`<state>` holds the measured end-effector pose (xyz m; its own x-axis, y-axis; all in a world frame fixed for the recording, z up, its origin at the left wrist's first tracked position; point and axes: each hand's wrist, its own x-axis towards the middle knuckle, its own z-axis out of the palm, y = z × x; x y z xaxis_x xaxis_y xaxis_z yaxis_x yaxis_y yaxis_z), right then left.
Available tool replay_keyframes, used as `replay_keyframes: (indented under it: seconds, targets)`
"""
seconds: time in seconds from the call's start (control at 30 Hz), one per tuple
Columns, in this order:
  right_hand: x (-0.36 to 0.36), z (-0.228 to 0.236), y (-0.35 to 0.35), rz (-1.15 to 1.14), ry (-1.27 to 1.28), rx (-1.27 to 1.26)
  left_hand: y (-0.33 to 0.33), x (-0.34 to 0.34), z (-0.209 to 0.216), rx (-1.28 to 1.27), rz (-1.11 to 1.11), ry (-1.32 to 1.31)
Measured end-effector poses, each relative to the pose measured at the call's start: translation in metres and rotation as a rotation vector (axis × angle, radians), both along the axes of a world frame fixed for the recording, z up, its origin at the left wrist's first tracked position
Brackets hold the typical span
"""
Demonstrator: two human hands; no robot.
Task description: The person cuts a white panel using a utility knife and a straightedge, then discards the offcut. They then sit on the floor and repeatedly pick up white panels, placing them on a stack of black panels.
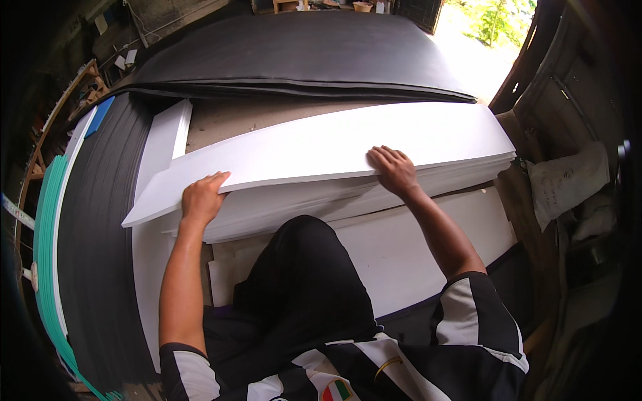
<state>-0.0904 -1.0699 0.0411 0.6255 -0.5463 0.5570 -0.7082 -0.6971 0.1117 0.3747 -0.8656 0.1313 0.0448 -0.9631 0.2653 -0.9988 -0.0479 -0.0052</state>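
Note:
A long white foam-like sheet (321, 140) lies across in front of me, over a stack of similar white sheets (294, 208). Its left part is raised off the stack and juts out past it. My left hand (203, 198) grips the near edge toward that left end, fingers on top. Farther right, my right hand (396, 168) holds the same edge, its fingers bent over the upper face. Both thumbs are mostly hidden. At the right, the sheet rests on the stack.
A broad pile of black sheets (301, 53) spans the back. To the left stand stacked dark sheets (100, 220), green sheets (48, 227) and a white strip (164, 137). Another white sheet (441, 247) lies nearer me. A white sack (568, 184) sits right, below the bright doorway (481, 60).

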Motion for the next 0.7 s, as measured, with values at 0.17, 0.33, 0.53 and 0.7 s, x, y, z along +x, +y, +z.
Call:
replay_keyframes:
  seconds: [0.17,0.33,0.53,0.7]
  targets:
    - [-0.070,0.052,-0.023,-0.057,-0.120,0.155,0.029,0.011,0.066,0.112,0.065,0.041]
    - [-0.062,0.193,-0.042,-0.150,0.051,0.404,0.035,0.022,0.141,0.195,0.199,0.192]
    - [-0.018,0.245,-0.069,-0.234,0.198,0.518,0.028,0.026,0.148,0.167,0.145,0.209]
    - [-0.003,0.249,-0.096,-0.197,0.169,0.495,0.022,0.038,0.152,0.167,0.267,0.327]
